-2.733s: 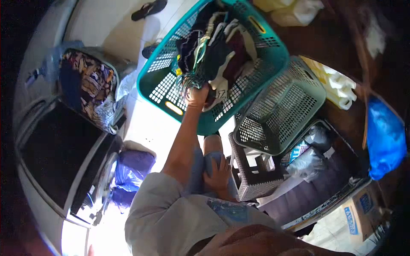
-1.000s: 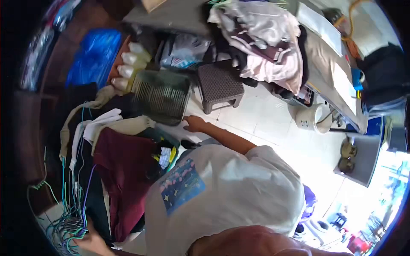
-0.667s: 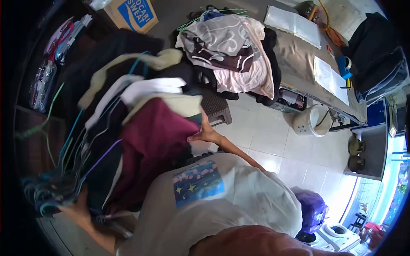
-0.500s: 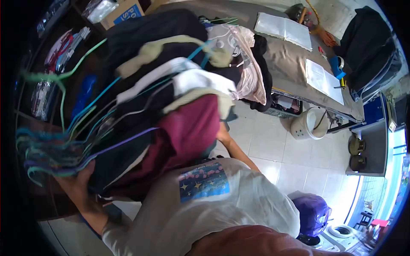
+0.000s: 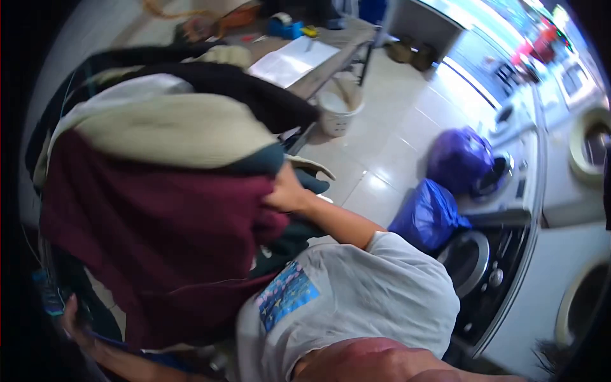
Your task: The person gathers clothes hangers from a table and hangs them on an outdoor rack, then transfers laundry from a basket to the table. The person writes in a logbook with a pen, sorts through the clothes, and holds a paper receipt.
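A thick bundle of clothes on hangers is held across the front of my body. A maroon garment [image 5: 159, 216] lies nearest me, with a beige garment [image 5: 172, 130], a white one [image 5: 137, 92] and black ones [image 5: 254, 95] behind it. My right hand [image 5: 287, 191] is closed on the bundle's right side, at the edge of the maroon and dark green cloth. Low on the left, my left hand [image 5: 76, 325] is by the hangers [image 5: 54, 299], closed around their hook ends; its fingers are partly hidden and dim.
A table [image 5: 356, 32] with open papers [image 5: 296, 60] and a blue tape dispenser [image 5: 284, 27] stands behind the bundle. A white basket [image 5: 337, 111] is on the tiled floor. Purple [image 5: 459, 159] and blue bags [image 5: 423, 213] lie beside front-loading washing machines [image 5: 468, 261] at right.
My view and body have turned right, bringing the washing machines and bags into view. The bundle has swung along with me, its maroon garment now broad in front. Both hands stay on it.
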The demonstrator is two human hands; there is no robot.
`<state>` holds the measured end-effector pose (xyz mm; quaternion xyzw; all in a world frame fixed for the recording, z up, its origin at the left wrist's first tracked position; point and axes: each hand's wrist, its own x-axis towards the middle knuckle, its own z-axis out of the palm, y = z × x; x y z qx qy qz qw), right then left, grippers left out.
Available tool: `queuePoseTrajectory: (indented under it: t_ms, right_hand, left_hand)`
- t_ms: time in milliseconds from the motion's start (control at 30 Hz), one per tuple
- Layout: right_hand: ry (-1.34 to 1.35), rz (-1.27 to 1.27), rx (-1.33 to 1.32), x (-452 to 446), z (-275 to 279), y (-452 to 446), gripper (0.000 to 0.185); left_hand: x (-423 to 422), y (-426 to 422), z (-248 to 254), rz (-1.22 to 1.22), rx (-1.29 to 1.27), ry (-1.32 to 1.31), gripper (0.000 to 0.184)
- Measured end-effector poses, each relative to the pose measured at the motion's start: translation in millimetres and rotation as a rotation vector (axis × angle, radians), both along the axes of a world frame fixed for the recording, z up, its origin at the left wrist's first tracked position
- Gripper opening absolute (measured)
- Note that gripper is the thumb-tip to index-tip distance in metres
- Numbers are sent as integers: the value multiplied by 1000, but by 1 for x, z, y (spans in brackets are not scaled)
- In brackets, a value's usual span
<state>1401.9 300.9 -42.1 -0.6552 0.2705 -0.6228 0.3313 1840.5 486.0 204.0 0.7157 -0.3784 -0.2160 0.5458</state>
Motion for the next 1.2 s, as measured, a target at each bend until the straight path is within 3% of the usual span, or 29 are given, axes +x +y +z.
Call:
queuePoseTrajectory:
  t_ms: [67,100,133,167,200,267,333,400,500,567,633,667,700,733,767,867,900,1000,1100,1200]
  right_hand:
    - [-66,50,-114,32,34,-33,44]
    - [105,125,135,44,27,-46,53]
    - [43,-21,244,71,22,-58,53]
    - [193,-57,338,89,8,-68,60]
    - [78,-121,228,120,-11,-85,73]
    - [529,-212,265,160,-29,-88,85]
    - [986,-230,-19,189,-92,-85,87]
    - [959,-226,-94,204,-114,-91,84]
    - [975,-277,-50,208,-121,-90,83]
    - [1051,-272,-46,207,-112,-89,83]
    - [1068,-307,-61,209,-116,-92,82]
    - [1065,-280,-67,207,-115,-96,81]
    - [1074,-312,-122,209,-120,-99,81]
    - [1086,-324,-158,208,-123,-99,81]
    - [1067,-336,-187,209,-132,-99,81]
    - [1118,-468,-352,213,-157,-106,79]
    - [1116,-545,-439,214,-175,-115,79]
    - [1185,-665,-485,218,-190,-124,76]
    - [989,-689,-637,216,-192,-132,74]
    - [953,-697,-611,220,-187,-135,72]
  left_hand:
    - [51,-70,-27,-128,-85,47,32]
    - [77,-101,-42,-127,-20,9,30]
    - [108,-137,-61,-124,46,-30,28]
    - [140,-165,-84,-256,106,-43,28]
    - [178,-207,-131,-222,109,-72,38]
    - [208,-249,-204,-144,225,-240,46]
    - [221,-270,-275,-52,422,-556,55]
    - [218,-273,-325,45,603,-853,63]
    - [201,-273,-350,100,687,-952,72]
    - [182,-272,-324,49,654,-748,73]
    - [152,-248,-291,99,607,-570,74]
    - [131,-238,-280,255,544,-751,75]
    - [104,-221,-259,330,451,-873,68]
    - [85,-199,-254,465,59,-1059,54]
    - [61,-171,-241,538,-116,-1082,40]
    - [-12,-64,-255,649,-272,-1023,21]
    - [-36,-29,-287,715,-249,-1026,18]
    - [-137,85,-358,664,-22,-688,20]
    - [-258,196,-448,611,545,-391,25]
    - [-379,267,-482,558,974,8,28]
